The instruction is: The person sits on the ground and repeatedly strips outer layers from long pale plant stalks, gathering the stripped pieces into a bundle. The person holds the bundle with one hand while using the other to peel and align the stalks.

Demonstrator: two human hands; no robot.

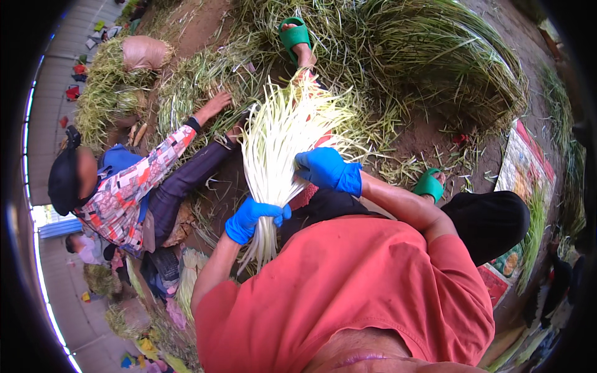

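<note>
A thick bundle of pale yellow-white leafy stalks (280, 140) fans out in front of my chest, its narrow end low and its loose tips pointing away from me. My left hand (259, 218), in a blue glove, is closed around the narrow end, with stalk ends sticking out below it. My right hand (326, 170), also blue-gloved, lies against the bundle's right side with the fingers curled; whether it grips any stalks cannot be told.
A large heap of long green leaves (443, 56) lies beyond my feet. A co-worker in a patterned jacket (140, 191) sits at the left, an arm over scattered greens (200, 84). A patterned sheet (522, 172) lies at the right. Green sandals (429, 186) are on my feet.
</note>
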